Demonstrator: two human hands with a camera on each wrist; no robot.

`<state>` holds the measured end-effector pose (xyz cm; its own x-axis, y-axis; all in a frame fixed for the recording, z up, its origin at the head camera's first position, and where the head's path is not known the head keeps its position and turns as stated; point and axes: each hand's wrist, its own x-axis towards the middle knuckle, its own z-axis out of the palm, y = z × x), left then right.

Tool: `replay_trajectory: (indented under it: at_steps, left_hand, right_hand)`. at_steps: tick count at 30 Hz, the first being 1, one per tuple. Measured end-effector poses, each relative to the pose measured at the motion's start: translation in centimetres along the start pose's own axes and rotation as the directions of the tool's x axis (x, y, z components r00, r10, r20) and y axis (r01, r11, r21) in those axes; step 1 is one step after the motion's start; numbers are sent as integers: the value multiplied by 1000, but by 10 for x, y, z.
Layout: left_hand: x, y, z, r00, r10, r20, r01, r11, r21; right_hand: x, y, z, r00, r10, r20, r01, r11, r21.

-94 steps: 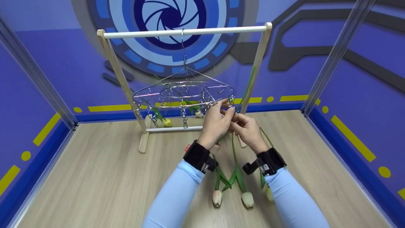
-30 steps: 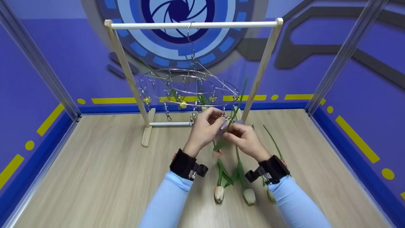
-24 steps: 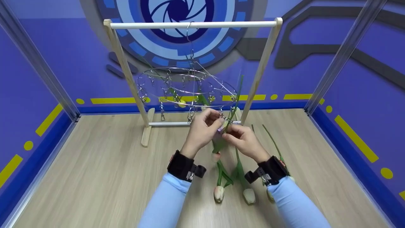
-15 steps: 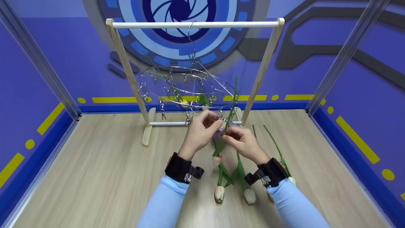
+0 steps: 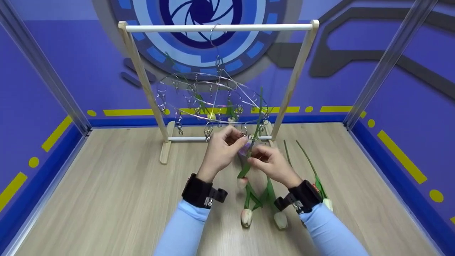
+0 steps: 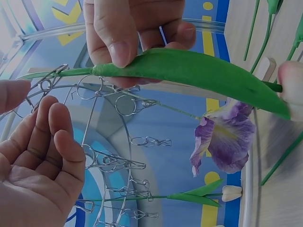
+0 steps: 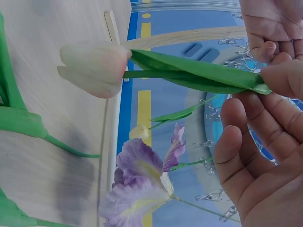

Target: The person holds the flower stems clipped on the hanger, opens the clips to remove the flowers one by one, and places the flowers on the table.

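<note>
A pale pink tulip [image 5: 242, 182] hangs bloom down with its green stem pointing up. My right hand [image 5: 272, 165] pinches it between thumb and fingers near the leaf base, as the right wrist view shows. My left hand [image 5: 222, 151] pinches a wire clip [image 6: 46, 85] that lies at the tulip's stem; whether the clip grips the stem I cannot tell. That clip belongs to a round metal clip hanger [image 5: 227, 122], which hangs tilted. Just behind the hands a purple flower [image 6: 229, 137] hangs from the hanger, mostly hidden in the head view.
A wooden rack [image 5: 298, 67] carries the hanger on its white top bar [image 5: 170, 28]. A yellow flower [image 5: 211, 116] and a white tulip [image 5: 231, 120] hang farther back. More tulips lie on the table, including a whitish one [image 5: 280, 220] and a pinkish one [image 5: 246, 217].
Both hands have come down from the hanger's right rim, the left also moving left. The hanger has tilted and turned. In the last second the tulip's stem has swung left, more upright.
</note>
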<state>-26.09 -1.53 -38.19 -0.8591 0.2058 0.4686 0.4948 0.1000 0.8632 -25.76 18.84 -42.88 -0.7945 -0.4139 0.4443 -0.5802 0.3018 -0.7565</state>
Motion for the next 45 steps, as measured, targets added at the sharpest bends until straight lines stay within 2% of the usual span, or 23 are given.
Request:
replay_trajectory:
  at_steps: [6,13,20,30,45]
  left_hand:
    - [-2,0,0,1000,13,-18,-12,1000,4]
    - [-2,-1,0,999,30,-45,-29,999,25]
    - [-4,0,0,997,48,-61,-46,998,36]
    - [-4,1,1,997,52,-64,-50,998,41]
    - [-4,0,1,994,67,-90,-64,997,33]
  right_hand:
    - [-1,-1,2,1000,-17,1,17,1000,-4]
    - [-3,-2,2,1000,0,5,0,1000,-8]
    - [-4,-1,4,999,-32,1,32,999,-17]
    - [-5,-3,3,999,43,17,-43,999,-18]
    - [-8,-2,4,997,70,21,-71,997,44]
